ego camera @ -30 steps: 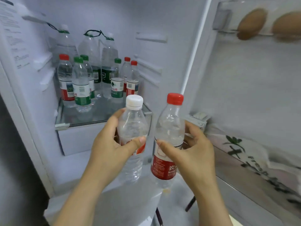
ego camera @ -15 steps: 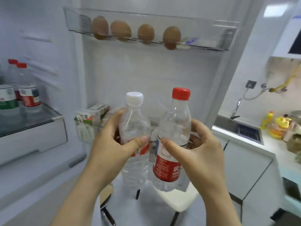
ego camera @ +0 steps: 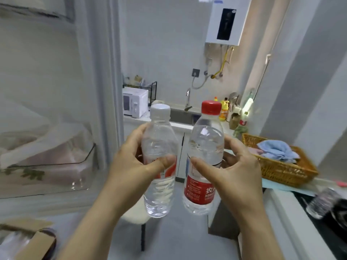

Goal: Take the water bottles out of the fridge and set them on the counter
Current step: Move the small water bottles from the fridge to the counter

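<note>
- Far left: open fridge door [ego camera: 47,81], with a clear door bin [ego camera: 56,166] holding pale bagged stuff, too blurred to name. Cardboard box [ego camera: 32,244] in the low left corner.
- Left hand [ego camera: 135,167]: fingers wrapped behind the white-capped water bottle [ego camera: 159,145], thumb pressed across the front at label height. Bottle is upright, in the air, resting on nothing.
- Just beside it, apart by a thin gap: the red-capped water bottle [ego camera: 201,194], upright or a hair tilted, also in the air, over a pale stool [ego camera: 137,216].
- Right hand [ego camera: 236,173]: curled round the red-capped bottle, thumb on the front just above the red label, fingers behind.
- Right side: wicker basket [ego camera: 281,171] with a blue cloth [ego camera: 277,149] in it. It sits at the far end of the near counter [ego camera: 281,212].
- Low right, on the dark part of the counter: a clear blurred object [ego camera: 323,203], maybe a bottle, can't tell.
- Step, my read: carry phase. Both bottles are out of the fridge and neither is set down yet.
- Next move calls for swinging both bottles right and down onto a bare patch of counter. They should clear the basket and the blurred object and land base-flat before the grips let go.
- Full bottles look heavy and slick, so keep the hold firm until they stand.
</note>
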The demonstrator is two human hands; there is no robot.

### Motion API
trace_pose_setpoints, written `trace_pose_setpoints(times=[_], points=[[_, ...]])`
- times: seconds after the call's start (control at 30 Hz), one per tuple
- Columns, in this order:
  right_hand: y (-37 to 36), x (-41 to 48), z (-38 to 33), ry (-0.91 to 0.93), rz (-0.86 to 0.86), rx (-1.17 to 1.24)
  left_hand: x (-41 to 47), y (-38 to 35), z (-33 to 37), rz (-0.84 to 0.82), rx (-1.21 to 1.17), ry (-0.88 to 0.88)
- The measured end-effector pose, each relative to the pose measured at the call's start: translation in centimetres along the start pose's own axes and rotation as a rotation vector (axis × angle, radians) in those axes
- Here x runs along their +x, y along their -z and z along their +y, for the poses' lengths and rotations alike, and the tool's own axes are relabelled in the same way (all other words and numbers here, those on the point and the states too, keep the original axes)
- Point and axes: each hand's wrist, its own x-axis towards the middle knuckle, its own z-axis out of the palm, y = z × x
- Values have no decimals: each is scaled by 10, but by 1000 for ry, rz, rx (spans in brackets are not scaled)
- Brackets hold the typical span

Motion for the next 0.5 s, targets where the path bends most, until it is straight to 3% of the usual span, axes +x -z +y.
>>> trace_pose_setpoints(times=[0.5], points=[[129,-48,46,-372,597,-334,45,-181,-16,-694,-131,-127]])
